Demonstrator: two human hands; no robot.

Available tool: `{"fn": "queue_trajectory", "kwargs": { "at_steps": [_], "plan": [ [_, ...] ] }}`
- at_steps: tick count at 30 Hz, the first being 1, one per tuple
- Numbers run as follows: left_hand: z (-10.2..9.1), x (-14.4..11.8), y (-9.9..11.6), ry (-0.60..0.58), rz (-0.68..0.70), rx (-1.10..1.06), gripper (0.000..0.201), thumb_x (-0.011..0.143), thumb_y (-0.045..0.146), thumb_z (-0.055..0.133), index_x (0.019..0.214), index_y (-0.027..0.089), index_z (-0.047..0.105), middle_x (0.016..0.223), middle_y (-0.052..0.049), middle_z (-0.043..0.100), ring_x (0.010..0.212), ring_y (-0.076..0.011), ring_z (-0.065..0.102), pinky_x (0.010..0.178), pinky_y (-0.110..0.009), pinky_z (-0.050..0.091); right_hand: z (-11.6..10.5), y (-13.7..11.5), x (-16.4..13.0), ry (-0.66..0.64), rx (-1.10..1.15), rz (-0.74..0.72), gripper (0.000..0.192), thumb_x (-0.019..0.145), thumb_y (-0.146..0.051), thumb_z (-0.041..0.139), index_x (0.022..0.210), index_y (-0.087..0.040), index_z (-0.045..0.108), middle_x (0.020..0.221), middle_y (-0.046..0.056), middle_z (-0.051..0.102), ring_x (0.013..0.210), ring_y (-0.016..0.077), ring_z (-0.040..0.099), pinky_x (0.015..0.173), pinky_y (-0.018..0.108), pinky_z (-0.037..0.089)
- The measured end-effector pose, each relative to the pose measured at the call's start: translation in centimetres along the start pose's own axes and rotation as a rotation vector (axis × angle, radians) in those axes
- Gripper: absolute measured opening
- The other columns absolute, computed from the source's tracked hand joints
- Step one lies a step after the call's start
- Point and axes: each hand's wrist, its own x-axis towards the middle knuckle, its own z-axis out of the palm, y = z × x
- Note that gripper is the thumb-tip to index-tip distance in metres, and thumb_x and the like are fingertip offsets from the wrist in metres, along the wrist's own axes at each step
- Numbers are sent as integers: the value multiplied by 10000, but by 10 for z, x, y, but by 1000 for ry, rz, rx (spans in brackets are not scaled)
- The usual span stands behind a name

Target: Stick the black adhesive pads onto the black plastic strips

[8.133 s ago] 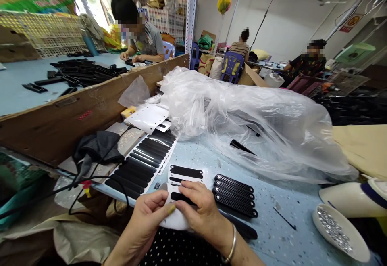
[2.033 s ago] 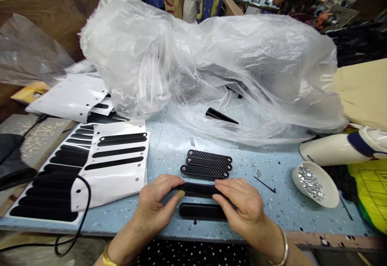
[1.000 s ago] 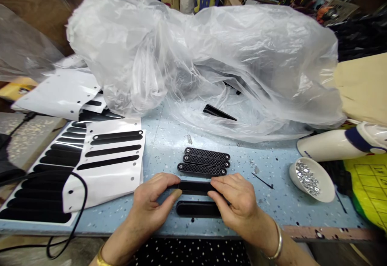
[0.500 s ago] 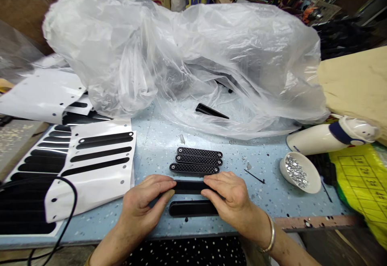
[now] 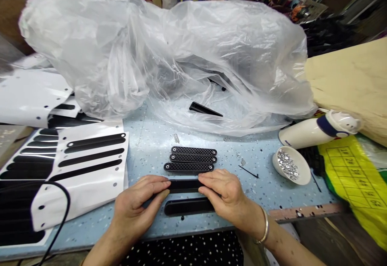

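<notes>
A long black plastic strip (image 5: 184, 186) lies crosswise on the table between my hands. My left hand (image 5: 139, 199) is closed on its left end, thumb at the near side and fingers over the top. On its right end my right hand (image 5: 222, 191) is closed the same way. Nearer to me lies a second black strip (image 5: 187, 206) with rounded ends, its right end partly hidden by my right hand. Just beyond the held strip, three black textured bars (image 5: 193, 158) with metal inserts at their ends lie side by side.
White sheets (image 5: 90, 169) with black adhesive strips cover the left side, a black cable (image 5: 67, 201) crossing them. A big clear plastic bag (image 5: 169, 48) fills the back, a black piece (image 5: 205, 109) at its opening. At right are a bowl of small metal parts (image 5: 304, 173) and a bottle (image 5: 308, 133).
The whole view has shifted slightly, so things appear a little further left. Both hands keep their hold on the same black strip, which stays in place on the table.
</notes>
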Motion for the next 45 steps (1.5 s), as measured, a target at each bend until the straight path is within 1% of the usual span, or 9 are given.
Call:
{"fn": "queue_trajectory", "kwargs": {
  "at_steps": [6,9,12,16,19,23,31,36,45],
  "plan": [
    [-1,-2,-1,0,-7,-7,152,848,133,639,935,218,730,892,-27,759,818,-168,729,749,-288,610,-1,4,-1,7,-18,-55,173,897,-161,620,1026,-181,732,971,57,762,798,197,682,719,354,505],
    [-2,-2,1,-8,-72,4,135,848,167,640,942,218,723,890,-24,763,811,-177,731,743,-298,614,-1,3,-1,-1,-9,-35,175,902,-160,611,1028,-176,730,948,57,759,785,196,678,702,354,499],
    [-1,-2,5,31,-169,51,197,817,217,681,1014,211,700,904,-29,771,796,-189,735,738,-315,619,-1,2,-1,-13,-6,-22,184,907,-157,598,1036,-172,728,936,60,755,770,196,669,685,357,490],
    [4,3,10,52,-163,41,195,802,242,691,990,188,692,894,-47,758,806,-197,722,743,-334,610,0,1,-1,-15,2,-9,185,911,-169,594,1036,-183,729,938,57,753,764,196,660,687,362,487],
    [2,7,12,5,-165,12,186,801,221,682,982,179,689,878,-49,746,801,-194,713,726,-331,603,0,2,-2,-6,18,-11,191,898,-160,608,1047,-183,725,946,54,752,770,200,661,690,364,488],
    [-6,7,8,-73,-189,-24,279,775,178,687,1053,190,680,956,-54,750,873,-207,716,773,-343,599,1,2,-2,1,30,-8,192,892,-150,610,1039,-185,727,932,54,752,756,199,664,692,363,497],
    [-6,7,7,-178,-185,-50,131,865,178,583,961,188,672,896,-47,710,835,-188,677,747,-337,570,3,-2,-1,72,3,-43,172,881,-144,619,1005,-171,736,893,73,761,741,206,689,678,362,543],
    [-5,6,9,-157,-179,-64,135,871,174,567,962,194,665,870,-45,700,805,-183,667,714,-328,562,5,-3,-5,96,-76,-127,230,893,-104,583,1080,-152,708,1007,104,753,824,226,699,698,389,557],
    [-4,1,6,-90,-175,-86,230,820,116,589,1016,207,667,957,-50,729,882,-191,689,773,-338,576,3,-4,-4,53,-91,-116,230,888,-104,576,1078,-150,697,1002,106,745,818,233,682,700,402,547]
  ]
}}
